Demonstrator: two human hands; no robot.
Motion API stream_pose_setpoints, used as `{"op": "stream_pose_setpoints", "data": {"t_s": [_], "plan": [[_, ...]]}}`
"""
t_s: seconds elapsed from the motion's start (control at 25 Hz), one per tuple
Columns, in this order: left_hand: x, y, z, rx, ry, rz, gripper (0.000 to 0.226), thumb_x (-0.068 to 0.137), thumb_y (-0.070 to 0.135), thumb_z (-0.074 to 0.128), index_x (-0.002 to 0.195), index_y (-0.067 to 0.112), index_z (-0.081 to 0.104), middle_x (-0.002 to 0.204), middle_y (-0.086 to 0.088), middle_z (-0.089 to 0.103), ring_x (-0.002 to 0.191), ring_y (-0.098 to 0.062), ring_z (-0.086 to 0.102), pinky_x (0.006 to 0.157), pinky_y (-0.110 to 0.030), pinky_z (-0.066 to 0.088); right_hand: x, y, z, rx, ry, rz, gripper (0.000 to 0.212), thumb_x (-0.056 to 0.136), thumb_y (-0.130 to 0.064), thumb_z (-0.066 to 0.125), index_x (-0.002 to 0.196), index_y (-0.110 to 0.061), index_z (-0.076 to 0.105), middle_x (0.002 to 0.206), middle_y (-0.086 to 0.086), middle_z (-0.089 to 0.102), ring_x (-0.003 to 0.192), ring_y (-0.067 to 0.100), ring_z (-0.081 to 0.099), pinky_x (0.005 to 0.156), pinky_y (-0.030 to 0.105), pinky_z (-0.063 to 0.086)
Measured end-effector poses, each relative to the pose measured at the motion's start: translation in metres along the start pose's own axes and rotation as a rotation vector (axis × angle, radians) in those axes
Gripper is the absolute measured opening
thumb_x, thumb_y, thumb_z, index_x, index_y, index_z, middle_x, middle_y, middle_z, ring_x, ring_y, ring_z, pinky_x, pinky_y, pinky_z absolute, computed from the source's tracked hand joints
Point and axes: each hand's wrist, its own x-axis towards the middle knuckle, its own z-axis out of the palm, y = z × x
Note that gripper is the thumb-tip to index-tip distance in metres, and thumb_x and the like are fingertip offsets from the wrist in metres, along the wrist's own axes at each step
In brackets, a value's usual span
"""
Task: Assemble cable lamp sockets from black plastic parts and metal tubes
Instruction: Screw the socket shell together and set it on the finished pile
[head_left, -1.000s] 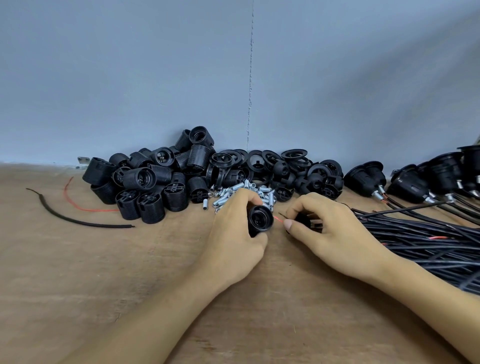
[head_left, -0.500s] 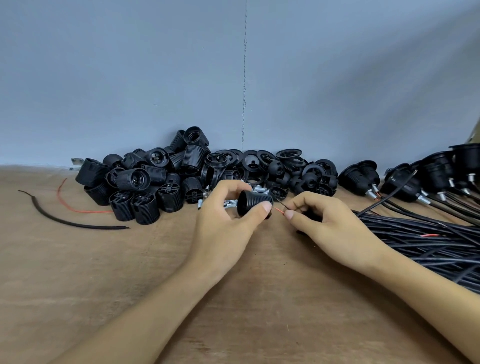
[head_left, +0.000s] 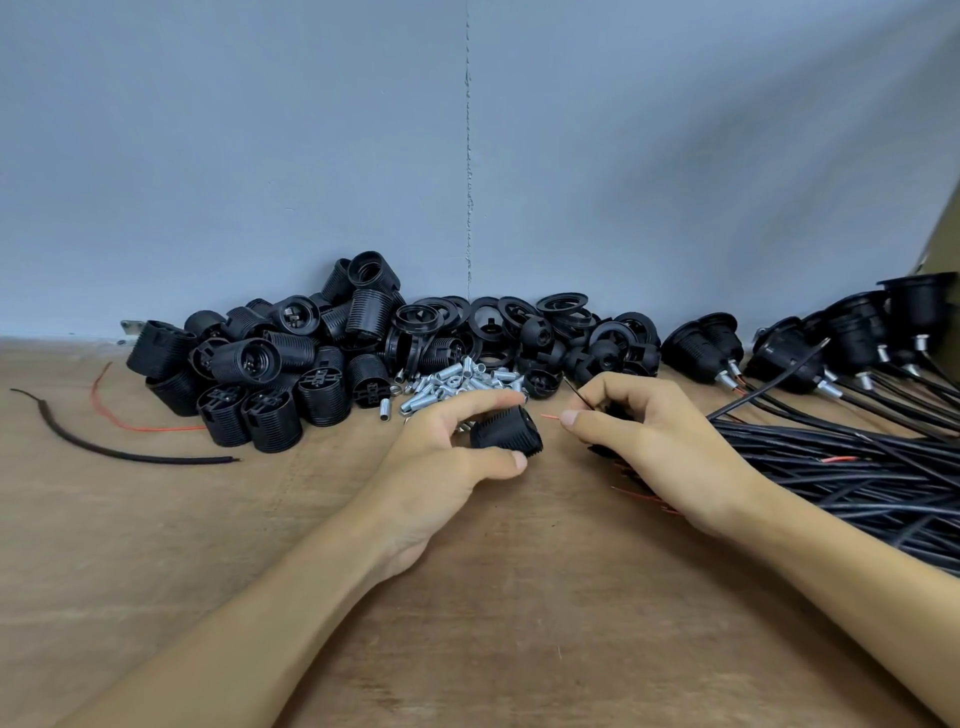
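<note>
Just below frame centre, your left hand (head_left: 452, 457) grips a ribbed black socket body (head_left: 506, 435) between thumb and fingers, its end turned toward your right hand (head_left: 639, 436), which pinches a cable's red wire tip (head_left: 550, 415) aimed at it, likely for threading; the metal tubes (head_left: 457, 382) lie just behind your fingers
</note>
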Motion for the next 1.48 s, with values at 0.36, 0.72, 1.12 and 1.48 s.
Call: {"op": "stream_pose_setpoints", "data": {"t_s": [0.36, 0.72, 1.12, 1.48], "plan": [[0.002, -0.006, -0.001, 0.084, -0.035, 0.103, 0.049, 0.063, 0.004, 0.066, 0.094, 0.041, 0.057, 0.112, 0.000, 0.069, 0.108, -0.024, 0.062, 0.092, -0.034, 0.049, -0.006, -0.002, 0.007, -0.140, -0.004, -0.128, 0.018, 0.093, -0.027, 0.070, 0.075, -0.026, 0.066, 0.066, -0.015, 0.058, 0.060, -0.002, 0.048, 0.062, 0.010, 0.037], [0.006, -0.010, -0.004, 0.103, -0.057, 0.073, 0.053, 0.057, 0.000, 0.064, 0.095, 0.038, 0.059, 0.107, 0.004, 0.069, 0.094, -0.014, 0.062, 0.082, -0.034, 0.050, -0.009, 0.002, 0.014, -0.213, 0.045, -0.210, 0.018, 0.089, -0.023, 0.073, 0.075, -0.033, 0.066, 0.074, -0.016, 0.062, 0.071, 0.000, 0.055, 0.069, 0.008, 0.040], [0.008, -0.008, -0.007, 0.063, -0.118, 0.051, 0.051, 0.059, -0.004, 0.064, 0.083, 0.038, 0.051, 0.105, 0.004, 0.071, 0.085, -0.015, 0.055, 0.075, -0.036, 0.046, -0.008, 0.002, 0.015, -0.247, 0.066, -0.223, 0.021, 0.089, -0.024, 0.074, 0.073, -0.036, 0.066, 0.078, -0.017, 0.060, 0.076, 0.001, 0.056, 0.072, 0.008, 0.039], [0.007, -0.006, -0.010, 0.087, -0.168, 0.054, 0.054, 0.065, -0.011, 0.067, 0.098, 0.033, 0.069, 0.108, 0.004, 0.071, 0.098, -0.008, 0.063, 0.085, -0.028, 0.051, -0.010, 0.000, 0.017, -0.178, -0.032, -0.220, 0.015, 0.089, -0.022, 0.074, 0.075, -0.025, 0.069, 0.079, -0.004, 0.062, 0.072, 0.002, 0.053, 0.071, 0.012, 0.038]]}}
